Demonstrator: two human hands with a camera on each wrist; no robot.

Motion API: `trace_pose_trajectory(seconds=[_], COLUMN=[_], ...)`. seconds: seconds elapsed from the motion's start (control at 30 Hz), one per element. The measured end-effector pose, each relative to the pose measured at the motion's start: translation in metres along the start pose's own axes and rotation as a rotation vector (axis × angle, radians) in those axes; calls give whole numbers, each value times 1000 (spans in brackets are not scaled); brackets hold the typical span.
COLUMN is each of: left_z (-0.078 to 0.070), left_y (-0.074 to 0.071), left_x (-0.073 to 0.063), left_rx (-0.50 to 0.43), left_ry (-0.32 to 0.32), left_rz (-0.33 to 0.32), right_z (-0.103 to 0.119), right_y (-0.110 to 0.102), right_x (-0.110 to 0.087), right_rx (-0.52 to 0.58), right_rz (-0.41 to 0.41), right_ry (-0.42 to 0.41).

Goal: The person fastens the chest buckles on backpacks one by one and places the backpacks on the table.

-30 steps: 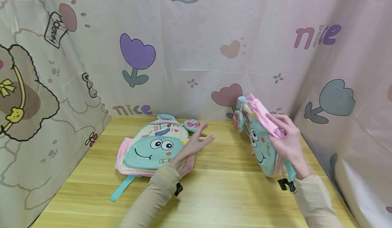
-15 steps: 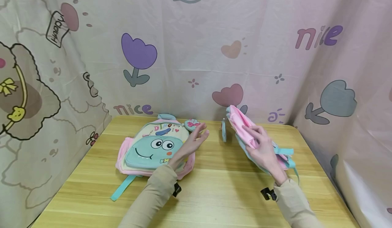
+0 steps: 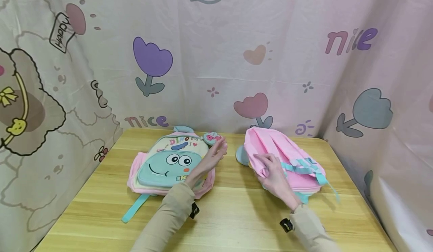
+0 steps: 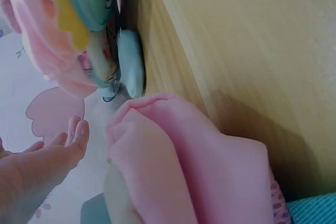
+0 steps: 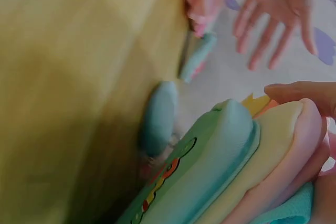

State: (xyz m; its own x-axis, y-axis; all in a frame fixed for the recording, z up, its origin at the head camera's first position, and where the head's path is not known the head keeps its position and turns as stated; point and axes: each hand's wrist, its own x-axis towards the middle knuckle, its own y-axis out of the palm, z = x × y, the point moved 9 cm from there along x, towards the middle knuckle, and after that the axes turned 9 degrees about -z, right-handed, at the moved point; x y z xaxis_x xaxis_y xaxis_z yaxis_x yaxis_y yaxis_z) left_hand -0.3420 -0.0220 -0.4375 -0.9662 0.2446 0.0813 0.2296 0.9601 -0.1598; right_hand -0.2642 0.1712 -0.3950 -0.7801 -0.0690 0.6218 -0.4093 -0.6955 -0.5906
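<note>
On the left of the table a small pink and teal backpack (image 3: 169, 165) lies with its dinosaur face upward. My left hand (image 3: 208, 163) hovers over its right side, fingers extended and holding nothing; in the left wrist view that hand (image 4: 47, 166) is apart from the pink side panel (image 4: 178, 166). A matching backpack (image 3: 280, 143) at the right shows its pink back and teal straps. My right hand (image 3: 275, 178) grips its near left side, thumb (image 5: 296, 92) on the edge in the right wrist view. The tilted bag's face is hidden from the head view.
A round teal pouch (image 3: 242, 156) hangs by the right backpack; another round pouch (image 3: 212, 138) lies at the left backpack's top. A loose teal strap (image 3: 135, 208) stretches over the wooden table (image 3: 230, 222). A printed curtain (image 3: 209, 49) stands behind the table.
My right hand has turned the right backpack over, from its face showing to its pink back showing, and lowered it leftward toward the table. The left hand has shifted slightly; the left backpack stays put.
</note>
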Motion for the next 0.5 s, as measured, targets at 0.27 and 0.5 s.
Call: trace_pose_trajectory(seconds=[0.27,0.5], left_z=[9,11], left_y=[-3,-3], left_x=[1,1], left_rx=[-29,-19], left_ry=[-36,-32], left_rz=[-14,-14], right_z=[2,1], right_y=[24,36], right_x=[-15,-23], right_rx=[-34,-77], right_rz=[29,108], right_ry=[-23,-30])
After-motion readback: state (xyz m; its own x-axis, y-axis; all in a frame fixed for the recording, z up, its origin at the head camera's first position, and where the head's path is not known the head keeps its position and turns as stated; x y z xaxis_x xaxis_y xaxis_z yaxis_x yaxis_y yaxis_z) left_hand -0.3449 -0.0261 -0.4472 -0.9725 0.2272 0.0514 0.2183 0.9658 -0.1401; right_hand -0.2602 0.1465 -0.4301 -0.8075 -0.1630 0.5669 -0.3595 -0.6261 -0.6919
